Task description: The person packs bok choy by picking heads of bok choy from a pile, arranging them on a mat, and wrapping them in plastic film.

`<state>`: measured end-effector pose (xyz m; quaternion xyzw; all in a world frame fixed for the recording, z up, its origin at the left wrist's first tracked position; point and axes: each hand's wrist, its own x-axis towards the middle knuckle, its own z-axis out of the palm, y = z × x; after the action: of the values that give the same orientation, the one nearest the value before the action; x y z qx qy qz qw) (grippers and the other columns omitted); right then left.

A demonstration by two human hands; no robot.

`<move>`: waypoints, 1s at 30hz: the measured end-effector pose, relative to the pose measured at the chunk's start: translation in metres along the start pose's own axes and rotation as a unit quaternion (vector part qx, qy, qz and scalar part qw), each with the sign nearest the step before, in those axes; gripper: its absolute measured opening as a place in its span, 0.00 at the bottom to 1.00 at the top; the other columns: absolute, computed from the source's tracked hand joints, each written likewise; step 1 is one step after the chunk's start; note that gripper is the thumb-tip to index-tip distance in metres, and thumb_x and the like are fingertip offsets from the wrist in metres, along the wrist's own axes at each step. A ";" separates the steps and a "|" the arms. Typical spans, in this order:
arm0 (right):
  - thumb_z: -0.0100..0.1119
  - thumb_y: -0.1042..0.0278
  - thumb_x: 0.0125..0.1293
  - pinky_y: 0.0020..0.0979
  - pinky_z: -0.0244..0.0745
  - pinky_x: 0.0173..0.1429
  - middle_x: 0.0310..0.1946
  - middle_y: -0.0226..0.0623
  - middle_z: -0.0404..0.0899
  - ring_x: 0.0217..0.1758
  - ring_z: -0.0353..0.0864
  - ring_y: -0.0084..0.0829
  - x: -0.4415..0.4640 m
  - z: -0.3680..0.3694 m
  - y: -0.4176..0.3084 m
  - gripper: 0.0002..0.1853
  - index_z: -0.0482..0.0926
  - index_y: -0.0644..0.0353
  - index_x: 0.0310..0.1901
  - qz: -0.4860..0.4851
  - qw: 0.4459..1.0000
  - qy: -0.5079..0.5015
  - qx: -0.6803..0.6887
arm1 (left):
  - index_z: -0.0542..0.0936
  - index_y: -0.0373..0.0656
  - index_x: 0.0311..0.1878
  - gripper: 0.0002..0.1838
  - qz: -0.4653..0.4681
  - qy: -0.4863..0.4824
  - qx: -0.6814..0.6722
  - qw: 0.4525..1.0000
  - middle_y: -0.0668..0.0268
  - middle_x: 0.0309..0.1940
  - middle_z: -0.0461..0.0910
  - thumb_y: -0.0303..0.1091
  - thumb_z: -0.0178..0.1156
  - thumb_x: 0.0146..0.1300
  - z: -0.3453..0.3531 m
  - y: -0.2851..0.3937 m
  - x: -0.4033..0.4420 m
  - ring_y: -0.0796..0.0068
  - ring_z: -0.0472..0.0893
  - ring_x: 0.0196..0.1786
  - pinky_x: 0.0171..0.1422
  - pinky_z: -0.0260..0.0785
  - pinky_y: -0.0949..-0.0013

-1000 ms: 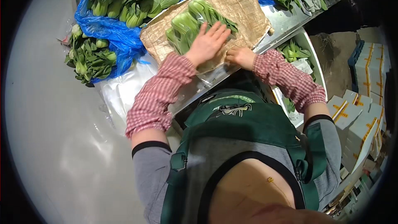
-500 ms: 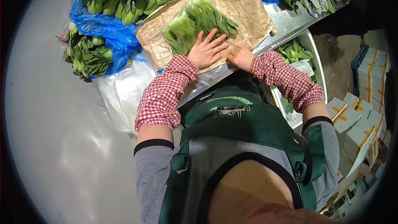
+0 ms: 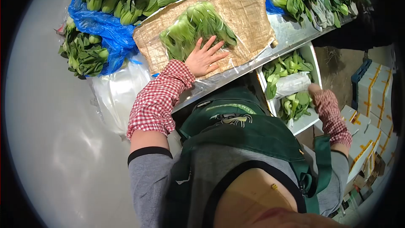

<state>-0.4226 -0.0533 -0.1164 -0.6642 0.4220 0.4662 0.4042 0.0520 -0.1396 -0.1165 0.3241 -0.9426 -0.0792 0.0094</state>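
My left hand (image 3: 206,58) lies with spread fingers on the lower edge of a bunch of bok choy (image 3: 195,23) covered in clear plastic. The bok choy rests on a tan woven mat (image 3: 247,12) on the metal table. My right hand (image 3: 313,88) is off the table, at the right side of a white box (image 3: 315,61). It is small and blurred there, so its fingers cannot be made out. Close beside it, a white roll (image 3: 293,85) that looks like plastic lies across loose bok choy (image 3: 295,105) in the box.
Heaps of bok choy (image 3: 126,0) sit on blue plastic sheeting (image 3: 95,21) at the upper left, with more greens (image 3: 295,0) at the upper right. Clear plastic bags (image 3: 120,88) lie left of the table's metal edge (image 3: 219,85). Taped foam boxes (image 3: 373,86) are stacked at right.
My right hand has left the table's front edge and moved right and down to the white box. My left hand stays on the wrapped bok choy. The view has shifted slightly.
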 end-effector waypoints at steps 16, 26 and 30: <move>0.51 0.64 0.52 0.60 0.44 0.63 0.66 0.33 0.50 0.71 0.41 0.40 0.044 -0.226 -0.178 0.21 0.74 0.39 0.51 -0.404 0.723 0.396 -0.396 | 0.56 0.68 0.65 0.28 -0.002 -0.001 -0.022 1.000 0.65 0.69 0.45 0.57 0.40 0.61 0.005 -0.004 -0.001 0.59 0.38 0.71 0.67 0.18 0.43; 0.51 0.56 0.59 0.61 0.36 0.64 0.67 0.31 0.48 0.72 0.29 0.45 0.071 -0.270 -0.160 0.14 0.79 0.42 0.46 -0.500 0.795 0.198 -0.281 | 0.67 0.47 0.55 0.20 0.042 -0.061 -0.095 0.993 0.64 0.65 0.55 0.41 0.49 0.59 -0.017 -0.008 -0.114 0.66 0.50 0.69 0.68 0.41 0.50; 0.50 0.58 0.61 0.61 0.35 0.65 0.67 0.29 0.49 0.72 0.27 0.42 0.070 -0.278 -0.159 0.16 0.76 0.42 0.50 -0.496 0.811 0.140 -0.277 | 0.71 0.43 0.49 0.15 -0.049 -0.019 -0.164 0.985 0.65 0.59 0.64 0.35 0.49 0.60 -0.011 0.008 -0.122 0.66 0.58 0.66 0.67 0.46 0.52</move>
<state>-0.1812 -0.2744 -0.0946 -0.9252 -0.0594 0.2014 0.3160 0.1444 -0.0596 -0.1003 0.3626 -0.8999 -0.2388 0.0406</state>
